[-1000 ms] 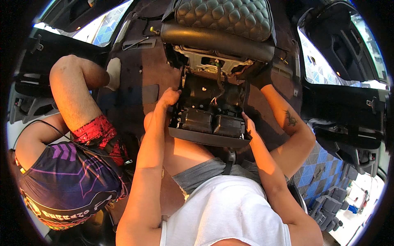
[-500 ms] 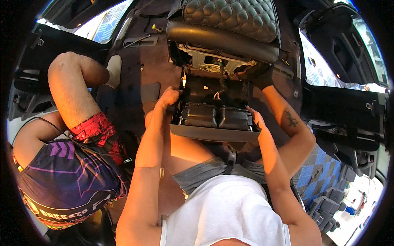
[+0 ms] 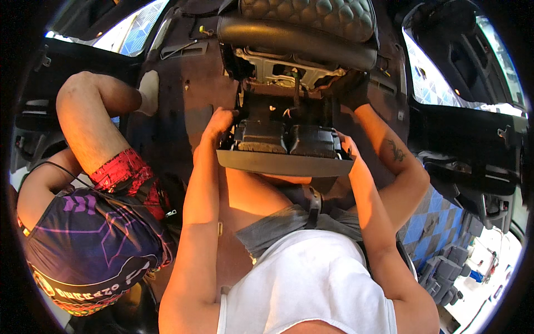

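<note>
left hand (image 3: 221, 119): grips black console unit (image 3: 260, 138) by its left side | right hand (image 3: 346, 146): holds its right end | console unit: between the hands, before quilted black seat (image 3: 300, 36), partly above bare thigh (image 3: 245, 195) | dark cable (image 3: 297, 91): runs from seat underside toward unit | co-worker (image 3: 92, 234): at left

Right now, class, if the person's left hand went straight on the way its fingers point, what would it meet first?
Most likely the black unit: the left hand appears to be gripping that unit's left side, though shadow there leaves the exact depth unclear.
</note>
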A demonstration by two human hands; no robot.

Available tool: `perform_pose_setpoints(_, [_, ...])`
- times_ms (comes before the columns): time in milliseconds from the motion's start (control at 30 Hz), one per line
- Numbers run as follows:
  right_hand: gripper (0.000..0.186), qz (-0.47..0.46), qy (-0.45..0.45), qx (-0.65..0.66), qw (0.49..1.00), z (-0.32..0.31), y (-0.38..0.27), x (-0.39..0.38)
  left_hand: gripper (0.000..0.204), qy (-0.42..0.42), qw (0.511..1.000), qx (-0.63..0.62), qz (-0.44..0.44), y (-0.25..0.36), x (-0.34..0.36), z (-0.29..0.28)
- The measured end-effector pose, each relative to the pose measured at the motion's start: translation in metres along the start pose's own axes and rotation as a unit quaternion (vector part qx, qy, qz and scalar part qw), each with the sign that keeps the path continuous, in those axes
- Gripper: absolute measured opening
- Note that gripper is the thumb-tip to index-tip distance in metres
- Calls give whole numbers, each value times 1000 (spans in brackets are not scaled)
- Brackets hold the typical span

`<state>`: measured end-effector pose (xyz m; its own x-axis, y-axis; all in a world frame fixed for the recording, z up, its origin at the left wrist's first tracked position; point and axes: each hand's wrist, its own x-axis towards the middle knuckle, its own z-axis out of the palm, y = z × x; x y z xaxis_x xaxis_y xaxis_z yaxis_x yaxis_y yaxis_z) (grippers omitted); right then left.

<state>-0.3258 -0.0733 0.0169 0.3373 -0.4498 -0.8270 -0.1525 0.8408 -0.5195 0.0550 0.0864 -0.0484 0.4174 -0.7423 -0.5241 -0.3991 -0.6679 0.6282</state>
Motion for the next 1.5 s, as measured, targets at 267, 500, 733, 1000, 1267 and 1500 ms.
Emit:
perform_pose_setpoints(267, [35,-10,-54,27,998,-12,14,18,34,2,903,355,244,-14,26,-8])
perform_pose_setpoints(500, [34,-21,-101,51,993,-9,7,20,31,41,997,-14,64,-32,47,2])
perform_pose_setpoints(733, [45,-5,-151,130,980,-5,-4,29,22,120,931,220,266,-65,78,5])
perform_pose_setpoints(1000, [60,9,-204,208,956,-4,-8,25,24,166,940,114,277,-37,50,0])
perform_pose_setpoints(1267, [42,41,-97,149,983,6,-23,10,32,178,932,107,297,-29,38,-12])
perform_pose_setpoints(1500, [28,-94,-130,172,972,-16,-11,20,41,205,960,18,187,-22,38,12])
